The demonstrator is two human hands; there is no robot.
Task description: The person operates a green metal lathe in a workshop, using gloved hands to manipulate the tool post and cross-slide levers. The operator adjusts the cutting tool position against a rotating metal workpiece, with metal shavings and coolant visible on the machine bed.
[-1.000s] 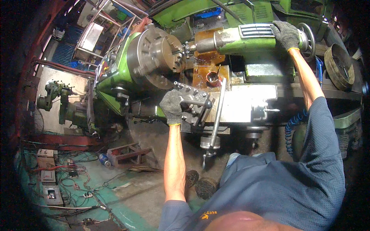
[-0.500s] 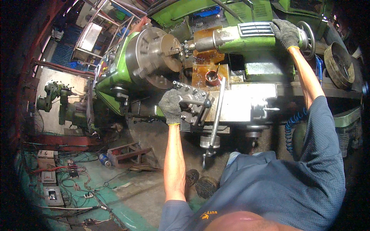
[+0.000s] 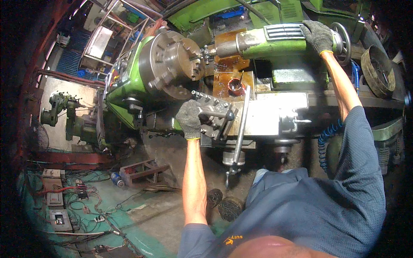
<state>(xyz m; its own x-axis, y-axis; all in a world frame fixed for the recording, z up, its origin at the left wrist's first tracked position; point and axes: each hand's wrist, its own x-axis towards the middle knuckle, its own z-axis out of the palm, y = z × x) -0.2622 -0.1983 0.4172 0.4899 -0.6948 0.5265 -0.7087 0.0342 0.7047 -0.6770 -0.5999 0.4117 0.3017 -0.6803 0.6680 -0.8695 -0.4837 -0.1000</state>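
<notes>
The left hand [image 3: 189, 119] grips the tool post handle [image 3: 217, 114]; the right hand [image 3: 319, 35] clasps the green tailstock [image 3: 275, 43]. Turn steadily, well clear of the chuck [image 3: 172, 62].

My left hand [image 3: 189, 119] wears a speckled grey knit glove with a yellow cuff edge; my right hand [image 3: 318, 35], up at one o'clock, wears the same. The lathe body [image 3: 124, 86] is bright green, and so is the tailstock [image 3: 275, 45] under my right fingers, with a pale ribbed grille on top. The chuck [image 3: 172, 62] at eleven o'clock is dull steel grey. Between them the oily tray [image 3: 228, 73] is rusty orange-brown, with a red ring in it. The tool post [image 3: 217, 112] is bare silver metal. My shirt [image 3: 309, 206] is slate blue with a fine dotted weave. The coiled hose [image 3: 328, 137] at three o'clock is blue. The floor [image 3: 124, 215] at seven o'clock is worn teal green.
</notes>
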